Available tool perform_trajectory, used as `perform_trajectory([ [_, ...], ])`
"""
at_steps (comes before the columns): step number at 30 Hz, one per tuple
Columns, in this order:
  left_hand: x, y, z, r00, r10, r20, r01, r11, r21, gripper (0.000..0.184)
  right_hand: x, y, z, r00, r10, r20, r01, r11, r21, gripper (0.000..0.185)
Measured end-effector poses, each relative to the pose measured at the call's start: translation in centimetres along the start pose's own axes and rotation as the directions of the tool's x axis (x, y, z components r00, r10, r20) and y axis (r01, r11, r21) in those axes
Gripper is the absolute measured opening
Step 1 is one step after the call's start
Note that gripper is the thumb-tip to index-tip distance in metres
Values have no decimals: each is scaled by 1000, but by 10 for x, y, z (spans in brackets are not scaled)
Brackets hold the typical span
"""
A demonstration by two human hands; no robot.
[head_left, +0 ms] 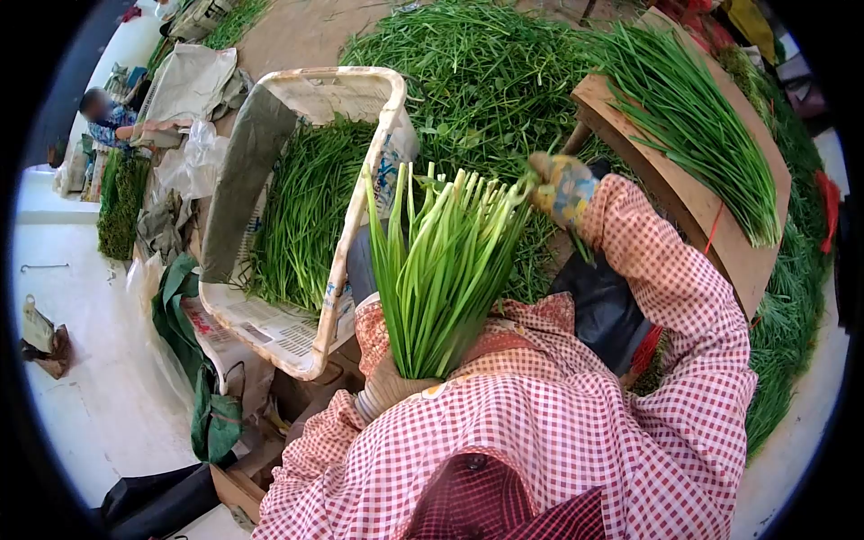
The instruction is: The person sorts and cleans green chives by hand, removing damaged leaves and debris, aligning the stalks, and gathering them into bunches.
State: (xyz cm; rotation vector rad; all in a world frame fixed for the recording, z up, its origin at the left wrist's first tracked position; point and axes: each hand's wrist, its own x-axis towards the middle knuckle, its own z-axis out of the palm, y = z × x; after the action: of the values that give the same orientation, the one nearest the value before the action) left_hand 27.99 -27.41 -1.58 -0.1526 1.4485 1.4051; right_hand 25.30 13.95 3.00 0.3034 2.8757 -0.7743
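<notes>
A bunch of garlic chives stands upright against my body, pale cut ends up and leaves fanning out above the grip. My left hand, in a light knit glove, is closed around its lower part; the bunch hides some of the fingers. At the upper right of the bunch is my right hand, in a yellow and blue patterned glove, its fingers curled close to the stem ends. Thin green bits show around the right hand, but what it grips is too small to make out.
A white plastic basket, lined with newspaper, holds more chives to the left. Loose greens are heaped ahead. A wooden bench on the right bears a chive pile. Another person is at the far left.
</notes>
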Motion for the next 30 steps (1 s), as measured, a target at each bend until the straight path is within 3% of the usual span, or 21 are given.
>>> perform_trajectory([
  [2, -3, 2, 0, 1000, -8, -3, 8, 999, -41, 80, 17, 14, -25, 993, 79, -93, -81, 996, -23, 16],
  [3, -13, 13, 5, 992, 114, 52, -124, 963, 240, 79, 38, 20, -54, 913, 407, -35, -339, 803, 490, 15],
  [4, -21, 23, 9, 967, 215, 138, -255, 832, 493, 78, 50, 27, -63, 850, 522, 74, -421, 588, 691, 14],
  [5, -23, 30, 13, 966, 218, 137, -257, 833, 490, 78, 61, 30, -73, 762, 622, 180, -457, 320, 830, 14],
  [7, -24, 38, 18, 956, 216, 198, -287, 824, 488, 75, 66, 28, -65, 917, 372, 145, -369, 650, 664, 23],
  [9, -19, 41, 20, 953, 217, 212, -292, 845, 448, 74, 64, 1, -54, 987, 53, 153, -114, 897, 426, 37],
  [11, -16, 39, 20, 952, 223, 210, -292, 871, 394, 73, 74, -21, -38, 904, -84, 420, -38, 961, 274, 54],
  [12, -16, 39, 20, 952, 226, 208, -290, 883, 369, 73, 76, -22, -29, 811, -261, 523, -25, 879, 476, 57],
  [14, -19, 39, 19, 951, 231, 204, -290, 898, 332, 72, 82, -33, -17, 789, -250, 561, -36, 893, 449, 55],
  [16, -22, 38, 19, 952, 235, 197, -286, 912, 294, 71, 77, -52, -24, 610, -336, 718, 78, 927, 367, 54],
  [17, -24, 37, 20, 952, 239, 193, -286, 919, 271, 71, 92, -27, 10, 550, -470, 690, 27, 836, 548, 49],
  [18, -24, 37, 20, 951, 243, 192, -287, 925, 247, 71, 93, -11, 27, 541, -474, 695, 29, 836, 548, 49],
  [19, -25, 36, 20, 949, 249, 192, -288, 932, 218, 70, 91, 2, 40, 551, -497, 670, -378, 567, 732, 44],
  [21, -24, 34, 21, 950, 250, 187, -280, 948, 153, 70, 87, 3, 49, 565, -503, 655, -692, 144, 708, 40],
  [22, -25, 33, 20, 950, 250, 185, -274, 955, 115, 69, 86, 1, 54, 645, -494, 582, -396, 435, 809, 40],
  [23, -24, 32, 20, 951, 250, 181, -267, 961, 76, 69, 87, 0, 57, 698, -522, 490, -35, 658, 752, 40],
  [24, -23, 31, 19, 951, 253, 177, -262, 964, 34, 68, 89, 1, 61, 690, -525, 498, -42, 658, 752, 40],
  [27, -23, 28, 20, 958, 243, 150, -227, 967, -118, 67, 92, 2, 73, 782, -295, 550, -397, 445, 803, 34],
  [28, -23, 27, 22, 960, 243, 138, -219, 960, -173, 67, 93, -21, 49, 772, -82, 630, -385, 729, 566, 30],
  [29, -21, 26, 24, 960, 250, 125, -220, 951, -216, 67, 96, -44, 25, 772, 139, 621, -357, 903, 241, 29],
  [30, -21, 25, 25, 960, 257, 111, -222, 940, -258, 66, 109, -19, 54, 758, 169, 630, -607, 536, 587, 31],
])
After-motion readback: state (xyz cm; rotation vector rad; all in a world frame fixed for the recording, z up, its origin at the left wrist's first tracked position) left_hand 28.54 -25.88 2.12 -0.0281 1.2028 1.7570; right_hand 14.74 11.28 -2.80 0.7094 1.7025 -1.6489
